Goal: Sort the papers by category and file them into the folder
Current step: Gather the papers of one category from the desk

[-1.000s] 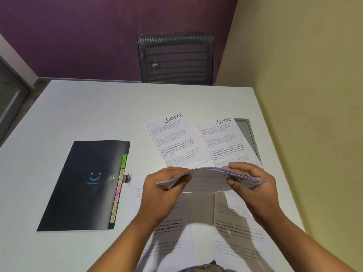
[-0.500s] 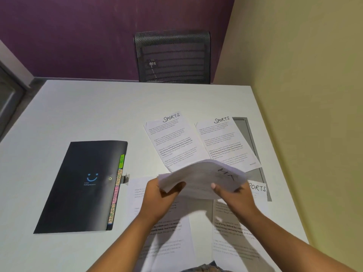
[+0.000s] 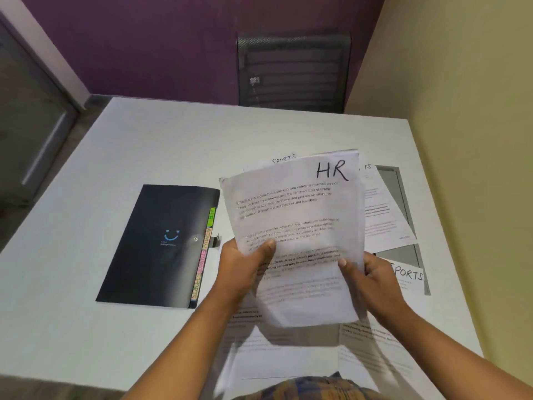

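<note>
Centrally, a paper stack (image 3: 294, 226) headed HR is gripped above the tabletop (image 3: 86, 327) by the left hand (image 3: 245, 269) and right hand (image 3: 372, 280); the closed folder (image 3: 155, 246) lies at nine o'clock.

1. The paper stack (image 3: 294, 215) is white, with black print and a black handwritten "HR".
2. The folder (image 3: 155, 246) is black with a blue smiley; its index tabs (image 3: 203, 255) run green, tan, pink, yellow.
3. The table (image 3: 144, 145) is white.
4. The back wall (image 3: 144, 39) is purple, the side wall (image 3: 461, 82) pale yellow.
5. The mesh chair (image 3: 294, 70) is dark grey.
</note>
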Motion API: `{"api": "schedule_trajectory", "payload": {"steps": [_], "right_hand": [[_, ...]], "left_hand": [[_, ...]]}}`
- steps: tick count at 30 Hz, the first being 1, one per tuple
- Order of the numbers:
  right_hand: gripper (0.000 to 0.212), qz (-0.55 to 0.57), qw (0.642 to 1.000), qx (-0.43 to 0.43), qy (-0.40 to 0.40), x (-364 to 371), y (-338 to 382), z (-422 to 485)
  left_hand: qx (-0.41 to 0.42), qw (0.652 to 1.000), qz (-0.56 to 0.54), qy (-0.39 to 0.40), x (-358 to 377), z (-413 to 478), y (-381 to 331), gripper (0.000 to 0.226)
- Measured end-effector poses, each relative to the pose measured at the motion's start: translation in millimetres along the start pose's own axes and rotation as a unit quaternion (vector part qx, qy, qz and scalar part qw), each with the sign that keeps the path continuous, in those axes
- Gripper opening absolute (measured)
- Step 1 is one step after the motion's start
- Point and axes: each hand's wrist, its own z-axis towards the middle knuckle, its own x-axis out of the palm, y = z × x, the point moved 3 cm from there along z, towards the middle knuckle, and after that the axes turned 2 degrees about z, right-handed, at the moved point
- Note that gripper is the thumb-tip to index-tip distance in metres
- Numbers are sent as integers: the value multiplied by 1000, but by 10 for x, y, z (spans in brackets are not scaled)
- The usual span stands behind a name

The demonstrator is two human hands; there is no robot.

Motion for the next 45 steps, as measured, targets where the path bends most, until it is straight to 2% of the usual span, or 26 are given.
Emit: {"api": "schedule_trajectory", "payload": {"steps": [2,4,6,8,11,14,16,20,22,27,30,31,34,37,42,44,45], "right_hand": [[16,15,1000,10,-12,60,29,-50],[16,37,999,16,-15,147,92,-111],[13,63,997,33,-7,222,137,-181],[10,76,996,46,19,292,171,-253],[8,32,998,38,47,371,202,-340],[12,-14,999,30,36,451,235,-389],[16,-22,999,33,-1,506,226,-405],[17,34,994,61,-83,605,203,-443],[16,47,993,67,-89,675,212,-477],[14,34,993,58,-94,873,234,-584],[17,10,992,53,-115,969,215,-614],[20,12,991,55,-124,994,198,-625],[19,30,985,80,-147,1034,118,-662],[18,42,984,82,-156,1063,121,-733],[14,56,980,95,-165,1069,146,-784],[13,58,977,106,-173,1059,120,-788],[14,54,977,111,-174,1050,104,-792]], "left_hand": [[-47,996,-56,52,-65,-36,83,49],[-80,990,-65,94,-116,-101,154,63],[-83,990,-55,95,-171,-156,209,54],[-74,994,-47,60,-230,-202,202,44],[-42,999,-18,16,-314,-230,148,29],[-12,998,52,-15,-423,-224,101,19],[-8,995,96,-19,-523,-223,82,20],[-62,991,91,82,-689,-297,152,22],[-54,988,107,96,-776,-356,178,20],[-16,980,195,34,-1002,-385,198,13],[-27,970,240,18,-1162,-332,238,30],[-46,973,225,26,-1217,-320,256,33],[-118,983,117,83,-1315,-313,272,11],[-148,983,79,81,-1371,-298,287,19],[-153,971,170,64,-1401,-219,431,16],[-150,970,189,23,-1449,-134,511,21],[-128,962,239,-13,-1499,-81,543,22]]}}
